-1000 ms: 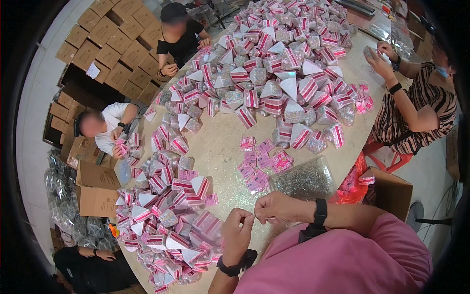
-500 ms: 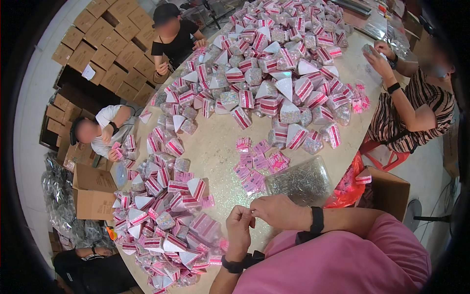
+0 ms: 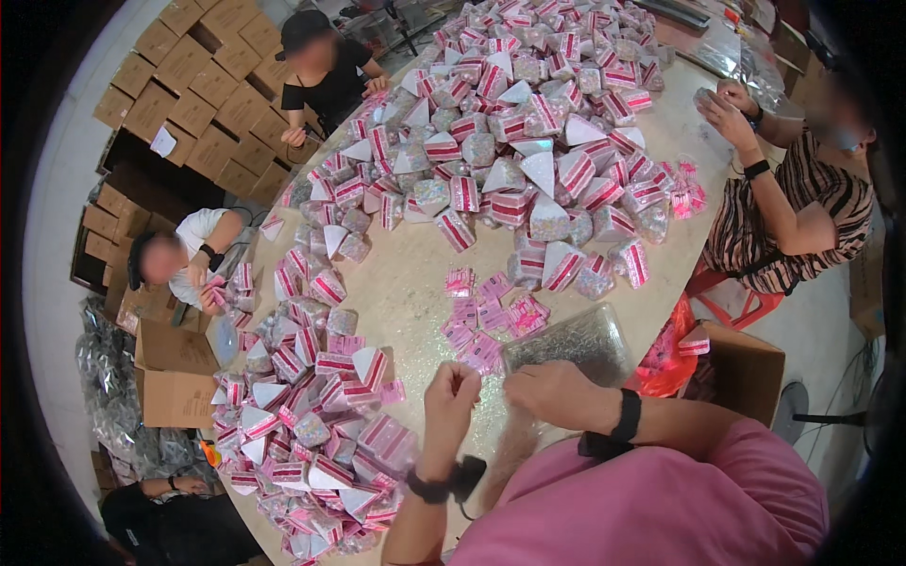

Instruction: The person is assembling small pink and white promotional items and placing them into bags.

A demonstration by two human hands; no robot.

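Note:
My left hand [image 3: 449, 401] is raised over the table, its fingers curled in a pinch; whatever they hold is too small to make out. To its right, my right hand [image 3: 557, 389] is closed too, knuckles up and fingertips mostly hidden, at the near edge of a clear tray [image 3: 612, 319] of thin silvery pieces. Small pink printed cards [image 3: 483, 351] lie loosely just beyond my hands. Left of my left hand is a heap of wedge-shaped packs [image 3: 326, 429], pink-and-white striped with glittery sides.
A larger pile of the same packs [image 3: 528, 123] covers the table's far part. Three people [image 3: 326, 71] work around the table, and another arm [image 3: 175, 486] shows at lower left. Cardboard boxes [image 3: 193, 113] are stacked behind. An open carton [image 3: 741, 373] stands by my right elbow.
My hands were together and have come apart. The left moved up and slightly left; the right moved right, toward the tray's near edge. The view has shifted slightly.

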